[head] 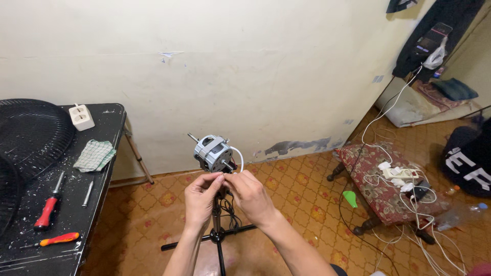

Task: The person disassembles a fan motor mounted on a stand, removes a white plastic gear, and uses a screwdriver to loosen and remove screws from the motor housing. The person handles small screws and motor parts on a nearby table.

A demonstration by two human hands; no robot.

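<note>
My left hand (200,197) and right hand (249,193) pinched thin wires just beneath the grey fan motor (213,152) on its stand (219,236).

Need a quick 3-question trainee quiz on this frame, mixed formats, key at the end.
1. True or false: both hands meet just below the fan motor.
2. What lies on the black table between the white socket block and the screwdrivers? A) checked cloth B) pliers C) tape
3. The motor sits on top of a black ____.

Key: 1 true; 2 A, the checked cloth; 3 stand.
</note>
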